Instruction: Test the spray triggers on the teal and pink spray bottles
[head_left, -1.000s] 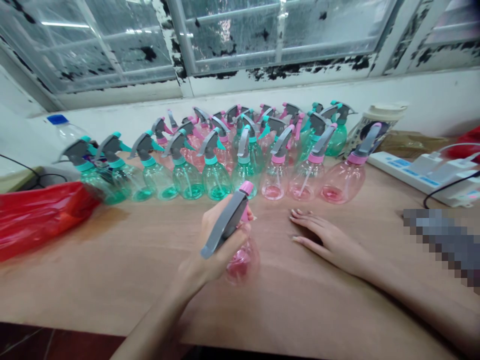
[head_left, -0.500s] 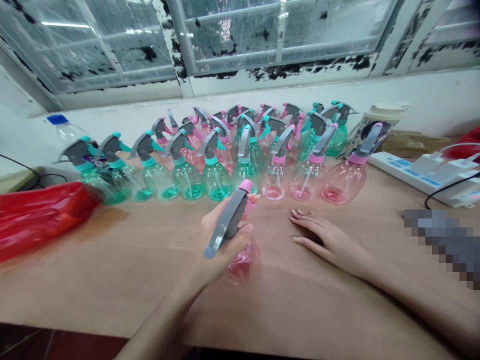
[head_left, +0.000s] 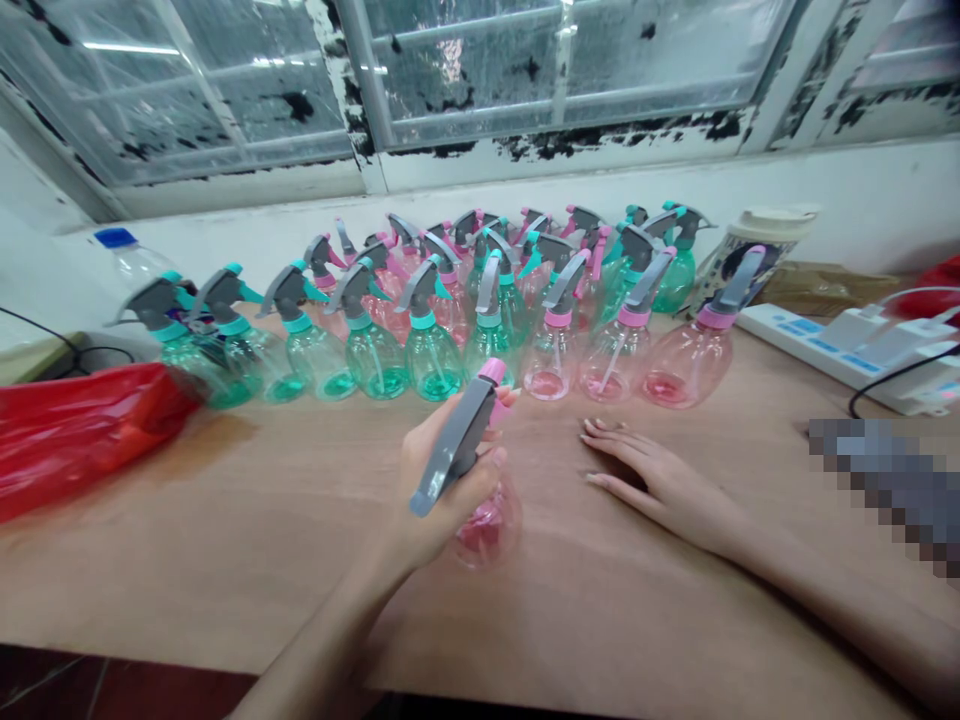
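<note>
My left hand (head_left: pixel 442 470) is wrapped round the neck and trigger of a pink spray bottle (head_left: pixel 487 530) with a grey head and pink nozzle. Part of that bottle is hidden behind my fingers. On the tabletop to its right rests my right hand (head_left: pixel 645 475), fingers stretched out and holding nothing. Beyond both hands runs a front row of spray bottles: several green ones (head_left: pixel 375 360) on the left, then pink ones, among them a pink bottle (head_left: pixel 688 365) at the right end. More pink and green bottles crowd behind them.
A red plastic bag (head_left: pixel 82 435) lies at the left, near a blue-capped clear bottle (head_left: pixel 131 260). At the right are a power strip (head_left: pixel 814 345) with plugs and cables, and a pale cup (head_left: pixel 757 250). A window (head_left: pixel 570 70) is behind the wooden table (head_left: pixel 285 560).
</note>
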